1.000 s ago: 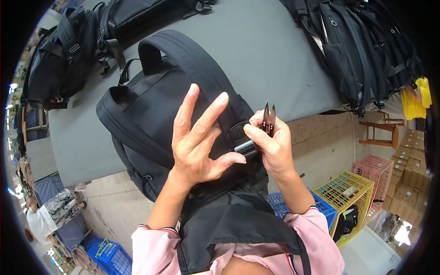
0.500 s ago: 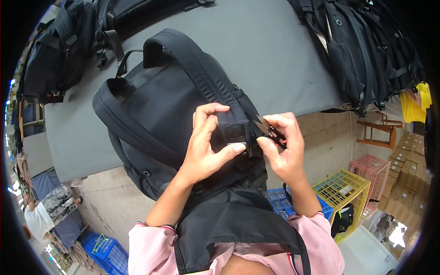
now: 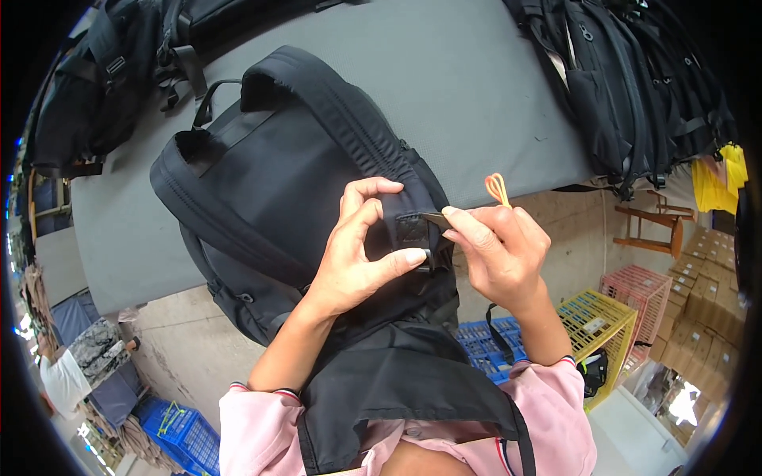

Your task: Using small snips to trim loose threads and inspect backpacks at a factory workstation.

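Observation:
A black backpack [image 3: 278, 170] lies tilted on the grey table, its padded shoulder straps facing up. My left hand [image 3: 349, 258] grips the lower part of the right shoulder strap [image 3: 361, 131], fingertips on its upper side and thumb at the edge of a stitched patch [image 3: 412, 230]. In my right hand [image 3: 508, 246] are thread snips [image 3: 432, 218], pinched close to the blades, whose tip touches the patch's upper edge. An orange and yellow loop [image 3: 496, 189] sticks up behind that hand. Most of the snips' body is hidden by my fingers.
More black backpacks lie at the far left [image 3: 99, 103] and stand packed together at the right [image 3: 635, 95] of the grey table [image 3: 468, 87]. Below the right side are blue [image 3: 488, 349], yellow [image 3: 599, 317] and pink crates [image 3: 639, 301], beside stacked cartons [image 3: 698, 317] and a wooden stool [image 3: 651, 226].
My right hand has turned the snips so that their blades point left onto the patch, and the coloured loop has come into sight. My left hand keeps its grip; the backpack shifts slightly left.

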Tool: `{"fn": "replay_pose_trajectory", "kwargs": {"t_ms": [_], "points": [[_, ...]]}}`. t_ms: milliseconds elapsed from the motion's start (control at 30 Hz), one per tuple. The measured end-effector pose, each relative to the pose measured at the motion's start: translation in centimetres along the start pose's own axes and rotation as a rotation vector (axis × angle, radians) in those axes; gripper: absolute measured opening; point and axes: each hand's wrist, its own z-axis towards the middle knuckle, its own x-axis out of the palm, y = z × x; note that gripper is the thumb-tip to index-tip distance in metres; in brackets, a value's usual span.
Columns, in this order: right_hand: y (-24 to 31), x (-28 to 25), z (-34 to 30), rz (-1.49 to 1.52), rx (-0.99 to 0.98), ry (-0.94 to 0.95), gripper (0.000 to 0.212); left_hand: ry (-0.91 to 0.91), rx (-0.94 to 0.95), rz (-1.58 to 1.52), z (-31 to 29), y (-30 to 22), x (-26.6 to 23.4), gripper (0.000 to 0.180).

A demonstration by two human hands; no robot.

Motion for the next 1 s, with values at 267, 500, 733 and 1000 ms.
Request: {"fn": "replay_pose_trajectory", "kwargs": {"t_ms": [267, 500, 733, 1000], "points": [[-0.19, -0.80, -0.62, 0.029, 0.094, 0.016, 0.036, 0.016, -0.020, 0.033, 0.11, 0.08, -0.01, 0.039], [0.27, -0.69, -0.07, -0.009, 0.039, 0.097, 0.035, 0.013, -0.043, 0.000, 0.12, 0.01, 0.22, 0.039], [0.50, -0.78, -0.81, 0.007, 0.121, 0.043, 0.033, 0.009, -0.055, 0.002, 0.00, 0.26, 0.09, 0.038], [0.77, -0.95, -0.44, 0.009, 0.131, 0.125, 0.033, 0.043, -0.045, -0.008, 0.07, 0.38, 0.04, 0.039]]}}
